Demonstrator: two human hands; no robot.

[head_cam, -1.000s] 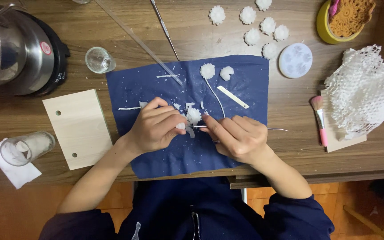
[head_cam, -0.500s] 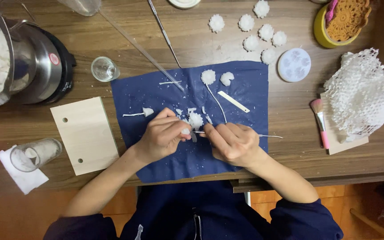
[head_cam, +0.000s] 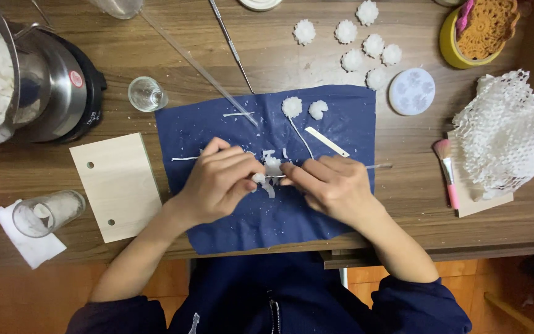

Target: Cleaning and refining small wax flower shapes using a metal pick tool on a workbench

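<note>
Since the earlier frame little has been shifted: both hands have been kept together over the middle of the dark blue cloth (head_cam: 267, 210), with the fingertips drawn slightly closer around the same small white piece. The left hand (head_cam: 217, 182) is curled, its thumb and forefinger pinched on a small white wax flower (head_cam: 271, 167) held just above the cloth. The right hand (head_cam: 332, 185) is closed around a thin metal needle tool (head_cam: 378, 166), whose shaft sticks out toward the right edge of the table (head_cam: 279, 62) while its tip is hidden at the flower between the fingertips. White crumbs and slivers are scattered over the cloth around the hands. Near the far edge of the cloth a finished white flower on a thin stem (head_cam: 292, 107) is laid, with a loose white flower piece (head_cam: 317, 109) just beside it and a flat white strip (head_cam: 327, 141) nearby. Toward the far right of the table a group of white flowers (head_cam: 366, 43) is spread beside a round pale silicone mould (head_cam: 411, 91). A pink-handled brush (head_cam: 447, 170) is laid near the right edge, beside a white net wrap (head_cam: 502, 136). A wooden board (head_cam: 117, 185) and a tipped glass (head_cam: 47, 212) are placed near the front left edge.
</note>
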